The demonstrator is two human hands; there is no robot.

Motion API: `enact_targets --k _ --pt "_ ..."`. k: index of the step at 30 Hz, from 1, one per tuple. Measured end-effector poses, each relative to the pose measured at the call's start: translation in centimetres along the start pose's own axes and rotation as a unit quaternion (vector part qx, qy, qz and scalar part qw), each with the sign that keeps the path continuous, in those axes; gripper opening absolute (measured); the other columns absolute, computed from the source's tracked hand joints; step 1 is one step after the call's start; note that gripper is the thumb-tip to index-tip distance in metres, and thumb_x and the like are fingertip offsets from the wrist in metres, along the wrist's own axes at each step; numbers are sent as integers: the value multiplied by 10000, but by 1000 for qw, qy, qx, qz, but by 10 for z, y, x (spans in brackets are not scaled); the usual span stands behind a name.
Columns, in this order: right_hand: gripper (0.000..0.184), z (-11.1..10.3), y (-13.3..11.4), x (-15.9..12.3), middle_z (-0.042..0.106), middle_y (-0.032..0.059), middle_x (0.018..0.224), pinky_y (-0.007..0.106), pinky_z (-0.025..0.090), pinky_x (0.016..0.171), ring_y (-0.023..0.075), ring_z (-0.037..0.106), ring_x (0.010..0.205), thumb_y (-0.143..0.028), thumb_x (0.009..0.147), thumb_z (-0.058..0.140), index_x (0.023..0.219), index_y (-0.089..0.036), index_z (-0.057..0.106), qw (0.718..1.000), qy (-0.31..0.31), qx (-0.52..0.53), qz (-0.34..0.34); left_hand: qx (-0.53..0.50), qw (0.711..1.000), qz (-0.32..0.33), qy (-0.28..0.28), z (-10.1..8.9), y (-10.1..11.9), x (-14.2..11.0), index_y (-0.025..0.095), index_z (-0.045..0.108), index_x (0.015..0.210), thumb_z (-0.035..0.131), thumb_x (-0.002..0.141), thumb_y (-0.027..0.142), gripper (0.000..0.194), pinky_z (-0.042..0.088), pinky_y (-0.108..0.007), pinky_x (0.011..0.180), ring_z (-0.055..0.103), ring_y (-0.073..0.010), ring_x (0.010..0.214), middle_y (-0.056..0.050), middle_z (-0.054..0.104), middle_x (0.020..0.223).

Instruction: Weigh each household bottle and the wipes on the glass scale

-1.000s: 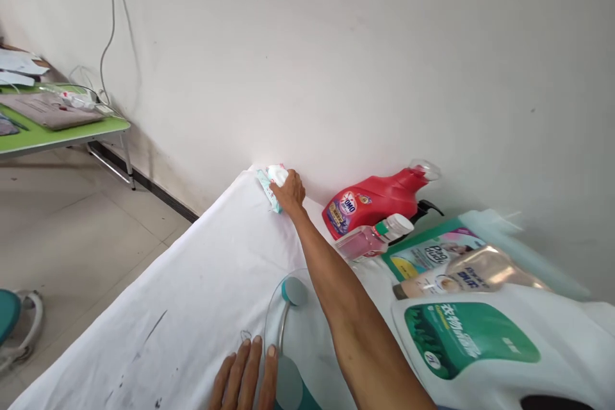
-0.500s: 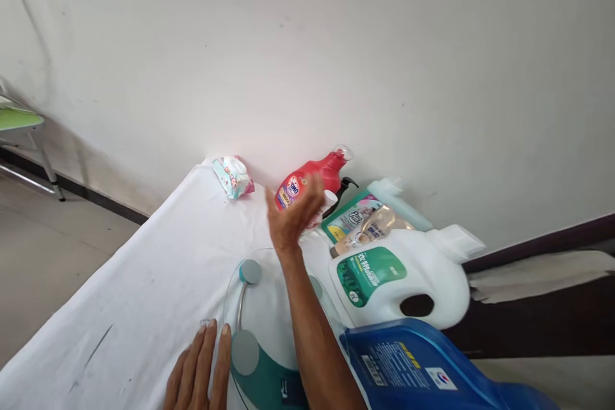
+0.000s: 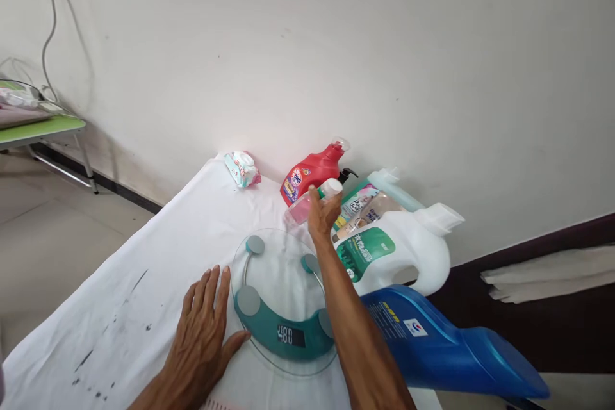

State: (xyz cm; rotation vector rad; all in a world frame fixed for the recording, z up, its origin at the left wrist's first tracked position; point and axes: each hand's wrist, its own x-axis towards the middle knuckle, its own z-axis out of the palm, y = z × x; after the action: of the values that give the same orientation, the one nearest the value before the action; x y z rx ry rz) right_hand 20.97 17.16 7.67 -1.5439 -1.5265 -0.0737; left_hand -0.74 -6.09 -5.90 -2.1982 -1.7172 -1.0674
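My right hand [image 3: 325, 214] reaches over the glass scale and grips a clear bottle [image 3: 300, 210] with a white cap. The bottle lies tilted in front of a red detergent bottle [image 3: 314, 170]; part of it is hidden by my fingers. My left hand [image 3: 204, 327] rests flat on the white cloth, fingers stretched, with its thumb at the left rim of the round glass bathroom scale [image 3: 278, 343]. The scale has a teal body and lit digits on its display.
Right of the scale lie a blue jug [image 3: 432, 346], a white detergent jug [image 3: 384, 253], a beige tube [image 3: 362, 221] and a green-and-clear pack [image 3: 358, 198]. A wipes packet [image 3: 243, 170] is at the table's back corner. A green-topped stool [image 3: 48, 127] stands at far left.
My right hand has moved right and closed on the clear bottle. More of my left hand shows, lying flat beside the scale. The view has shifted, and the scale's display now shows lit digits.
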Motion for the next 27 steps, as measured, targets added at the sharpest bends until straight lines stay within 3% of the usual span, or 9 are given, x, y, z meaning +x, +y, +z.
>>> enact_targets --k 3,8,12,16,20,23,27 --pt "531 -34 -15 -14 675 143 1163 464 522 977 276 642 1042 -598 946 520 1269 -176 528 998 33 36 30 -12 999 -2 -45 -3 -2 1 133 98 1699 439 1040 625 891 435 -554 1110 524 -403 1406 -245 526 1555" --pt "466 -74 -29 -49 702 64 1035 431 519 933 232 639 941 -588 856 684 1128 -214 619 983 -42 176 28 -54 993 7 -107 -9 -4 7 121 160 1674 460 996 713 949 439 -611 1098 511 -439 1408 -282 512 1545" --pt "450 -77 -27 -81 706 42 995 435 524 908 221 635 901 -612 861 674 1074 -219 618 979 -72 184 47 -65 989 13 -131 -12 -6 13 149 160 1666 487 963 756 984 437 -614 1099 500 -440 1410 -271 495 1548" --pt "478 -76 -22 -93 709 39 975 434 525 931 223 632 921 -651 844 704 1042 -226 608 980 -63 188 36 -66 987 6 -146 -13 -7 16 152 171 1656 501 950 765 991 436 -625 1093 510 -437 1379 -262 488 1541" --pt "556 -82 -18 -99 706 74 1131 472 508 1020 251 642 1075 -644 826 749 1162 -230 588 976 -76 203 21 -60 984 1 -165 -13 -7 17 177 167 1649 492 959 757 958 427 -632 1106 510 -421 1370 -236 479 1541" --pt "634 -89 -12 -118 653 108 1306 511 497 1061 273 621 1223 -645 882 692 1345 -256 500 974 -43 217 37 -59 984 -5 -167 -14 -8 17 182 150 1649 466 980 739 926 420 -633 1115 501 -414 1381 -231 474 1538" --pt "527 -98 8 -164 607 157 1389 529 512 1069 281 612 1298 -592 1002 509 1395 -246 450 976 17 204 72 -66 981 -19 -180 -15 -9 19 193 163 1652 457 998 707 883 417 -648 1111 493 -411 1391 -227 483 1529"
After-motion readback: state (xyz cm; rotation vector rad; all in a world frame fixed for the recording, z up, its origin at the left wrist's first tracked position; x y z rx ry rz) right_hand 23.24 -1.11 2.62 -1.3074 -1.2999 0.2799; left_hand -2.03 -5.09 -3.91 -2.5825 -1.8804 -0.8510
